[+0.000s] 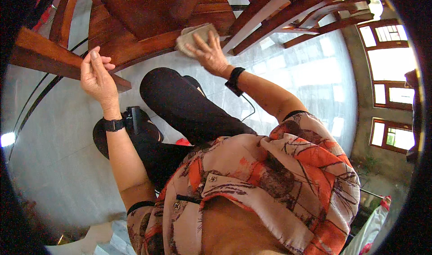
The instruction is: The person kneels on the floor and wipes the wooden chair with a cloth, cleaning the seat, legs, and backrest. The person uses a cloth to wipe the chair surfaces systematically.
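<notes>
My right hand (210, 54) lies with spread fingers over a folded beige cloth (194, 35). The cloth rests against the lower edge rail (152, 48) of a reddish-brown varnished wooden piece of furniture (162, 5). Beside a thick wooden leg (47, 54) of that furniture is my left hand (98, 76), palm turned up and fingers curled. Its thumb lies against the index finger, and I see nothing in it. Whether the back of this hand touches the wood cannot be made out.
Wooden bars (270, 15) slant across the upper right. My bent knees (162, 86) in black trousers are just below the furniture. Black cables (37, 93) run over the glossy grey tiled floor (60, 120) at left. Wood-framed windows (388, 62) line the right wall.
</notes>
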